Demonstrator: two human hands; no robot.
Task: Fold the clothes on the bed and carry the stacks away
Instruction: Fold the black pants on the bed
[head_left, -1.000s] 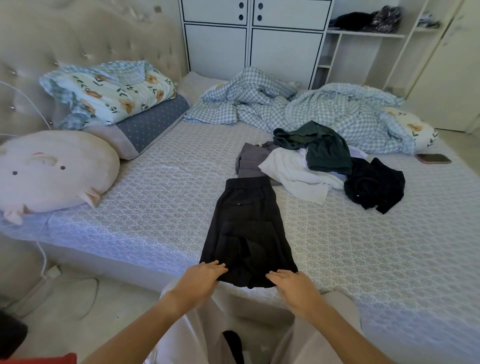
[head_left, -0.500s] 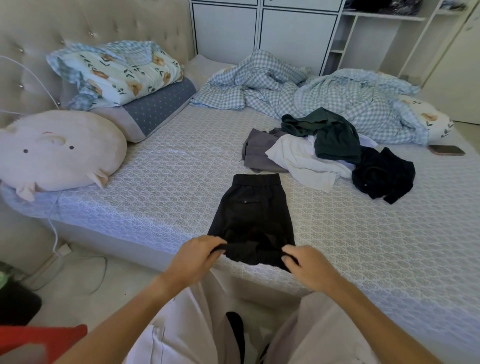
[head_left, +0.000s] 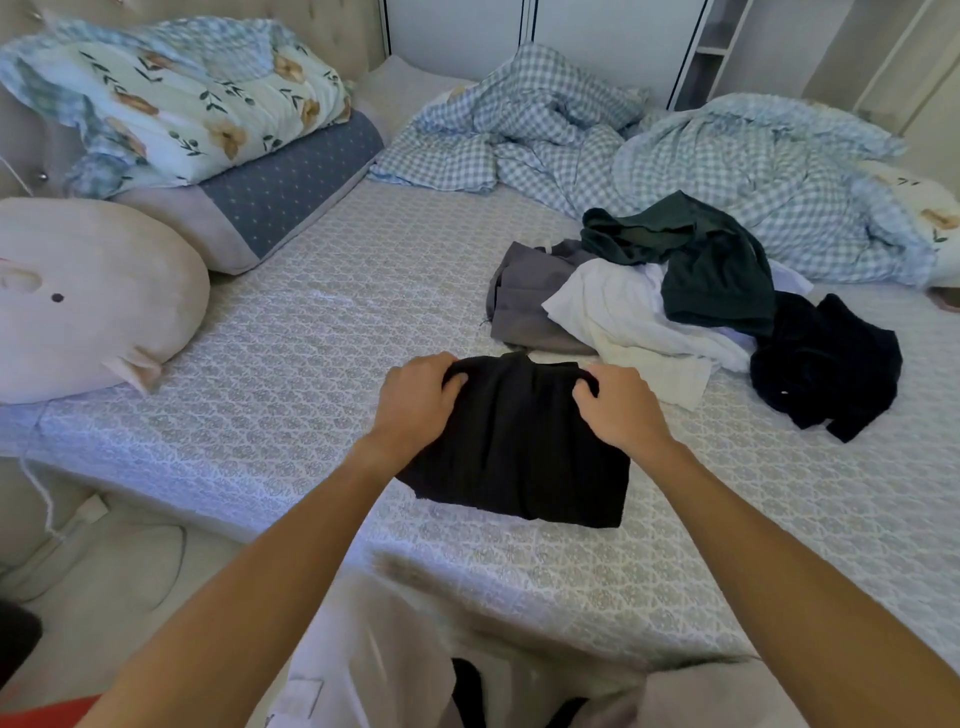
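Nearest, the person's pale trousers fill the bottom of the view, and both forearms reach out over the edge of the bed (head_left: 291, 364). The black shorts (head_left: 524, 457) lie doubled over on the patterned cover close to that edge, the fold line toward the person and the loose ends away. The left hand (head_left: 415, 402) grips the far left corner with fingers curled into the cloth, and the right hand (head_left: 621, 410) pinches the far right corner the same way; the two hands sit apart, one at each corner.

The fabric looks thin, light and limp, so I judge it will sag and slide out of square unless both layers are caught together at the corners, as they seem to be. Smoothing with flat palms should settle it; nothing here is fragile.

Just beyond lies the unfolded heap: a grey garment (head_left: 524, 306), a white shirt (head_left: 634, 322) over it, a dark green top (head_left: 711, 270) on top, and a black garment (head_left: 826, 364) to the right. Soft cloth, best lifted by a hem or waistband.

Further off sit a pink plush cushion (head_left: 88, 296), a blue pillow (head_left: 280, 192) under a floral quilt (head_left: 176, 98), and a rumpled checked duvet (head_left: 675, 150).
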